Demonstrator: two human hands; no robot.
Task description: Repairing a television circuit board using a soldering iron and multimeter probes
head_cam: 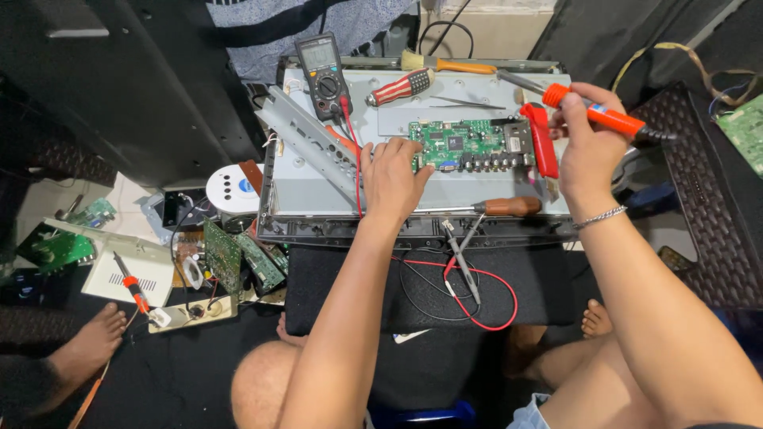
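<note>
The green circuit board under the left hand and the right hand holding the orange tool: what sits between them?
In the head view, a red plastic tool lies between the green circuit board and the right hand, on the grey metal panel.

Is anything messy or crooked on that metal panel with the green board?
Yes. A grey metal bracket lies slanted across the panel's left side instead of square to it. Red and black probe wires hang loosely over the front edge. The right hand holds an orange soldering iron up in the air.
</note>
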